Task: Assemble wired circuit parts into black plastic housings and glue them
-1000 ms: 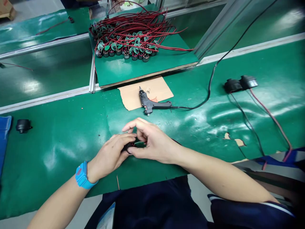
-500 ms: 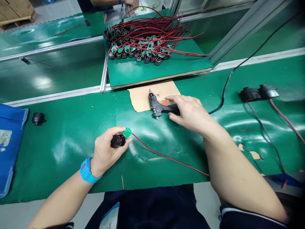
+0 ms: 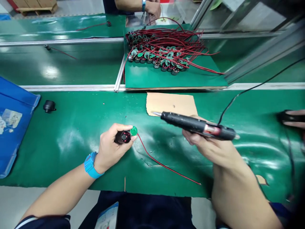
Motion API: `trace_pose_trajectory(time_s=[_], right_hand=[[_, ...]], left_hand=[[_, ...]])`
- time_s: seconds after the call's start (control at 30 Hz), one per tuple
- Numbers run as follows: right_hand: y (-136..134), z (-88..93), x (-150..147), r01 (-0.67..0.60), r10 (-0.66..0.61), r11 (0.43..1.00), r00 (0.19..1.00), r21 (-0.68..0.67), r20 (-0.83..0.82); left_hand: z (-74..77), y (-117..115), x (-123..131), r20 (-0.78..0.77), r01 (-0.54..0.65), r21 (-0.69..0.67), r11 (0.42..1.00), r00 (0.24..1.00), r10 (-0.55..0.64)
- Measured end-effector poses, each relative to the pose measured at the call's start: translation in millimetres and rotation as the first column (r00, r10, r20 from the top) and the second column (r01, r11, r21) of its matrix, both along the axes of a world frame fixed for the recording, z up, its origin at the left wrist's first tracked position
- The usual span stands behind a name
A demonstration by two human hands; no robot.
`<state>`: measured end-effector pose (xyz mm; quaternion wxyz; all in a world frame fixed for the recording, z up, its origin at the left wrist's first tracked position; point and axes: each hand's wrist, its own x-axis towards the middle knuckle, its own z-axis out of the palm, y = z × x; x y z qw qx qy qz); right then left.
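My left hand holds a black cylindrical part with its open end and copper-coloured coils showing. At its fingertips is a small round green circuit board, from which a red wire trails across the green bench. Wrapped in my right hand is a black hot glue gun, raised above the bench with its metal nozzle pointing left. The gun's black cord runs up to the right. Beyond the nozzle lies a piece of cardboard.
A raised green board bears a pile of small motors with red wires. On the left are a blue bin and a black part. A person's hand works across the bench. Another black object sits far right.
My right hand has gripped the glue gun and lifted it off the cardboard, turning its nozzle left. My left hand keeps hold of the black part and green board. The view has shifted.
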<state>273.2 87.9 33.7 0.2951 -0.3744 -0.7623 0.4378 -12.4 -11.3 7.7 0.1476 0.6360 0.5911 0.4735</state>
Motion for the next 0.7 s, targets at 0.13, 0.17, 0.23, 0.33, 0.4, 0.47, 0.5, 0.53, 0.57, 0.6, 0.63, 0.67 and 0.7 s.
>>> trace_pose_trajectory(time_s=[0.13, 0.17, 0.23, 0.33, 0.4, 0.47, 0.5, 0.53, 0.57, 0.6, 0.63, 0.67, 0.7], right_hand=[[-14, -1.8, -8, -0.115, 0.101, 0.986, 0.988, -0.122, -0.114], [-16, -2.1, -10, -0.128, 0.115, 0.984, 0.987, -0.121, -0.114], [-18, -2.2, -15, -0.154, 0.144, 0.982, 0.985, -0.111, -0.100], [-19, -2.2, -19, -0.175, 0.168, 0.980, 0.983, -0.097, -0.072], [-20, -2.6, -20, -0.169, 0.164, 0.982, 0.985, -0.090, -0.061], [-20, -2.7, -20, -0.160, 0.157, 0.984, 0.987, -0.077, -0.045], [-20, -2.4, -20, -0.157, 0.155, 0.985, 0.987, -0.067, -0.034], [-20, -1.6, -20, -0.155, 0.154, 0.986, 0.988, -0.059, -0.021], [-20, -0.4, -20, -0.151, 0.151, 0.987, 0.989, -0.052, -0.008], [-21, 1.4, -21, -0.145, 0.145, 0.988, 0.989, -0.043, 0.002], [-21, 3.7, -22, -0.137, 0.138, 0.990, 0.990, -0.033, 0.011], [-22, 6.3, -23, -0.132, 0.132, 0.991, 0.991, -0.022, 0.021], [-24, 9.1, -24, -0.128, 0.129, 0.992, 0.991, -0.010, 0.035]], left_hand=[[3.0, 0, 2, 0.021, 0.019, 0.017, 1.000, 1.000, -0.020], [3.3, 0, 3, 0.024, 0.020, 0.022, 1.000, 1.000, -0.020], [3.4, -1, 3, 0.025, 0.018, 0.025, 1.000, 1.000, -0.019], [3.0, -2, 3, 0.023, 0.026, 0.028, 0.999, 0.999, -0.026], [2.7, -2, 3, 0.022, 0.036, 0.028, 0.999, 0.999, -0.037], [2.4, -2, 3, 0.023, 0.044, 0.035, 0.998, 0.999, -0.045], [2.2, -2, 3, 0.023, 0.045, 0.038, 0.998, 0.999, -0.046], [1.9, -2, 3, 0.022, 0.044, 0.039, 0.998, 0.999, -0.045], [1.4, -2, 3, 0.018, 0.043, 0.039, 0.998, 0.999, -0.044], [0.7, -3, 2, 0.013, 0.042, 0.038, 0.998, 0.999, -0.042], [-0.1, -3, 2, 0.007, 0.041, 0.036, 0.999, 0.999, -0.041], [-1.0, -3, 2, -0.001, 0.043, 0.033, 0.999, 0.999, -0.043], [-2.1, -2, 2, -0.009, 0.046, 0.034, 0.998, 0.999, -0.045]])
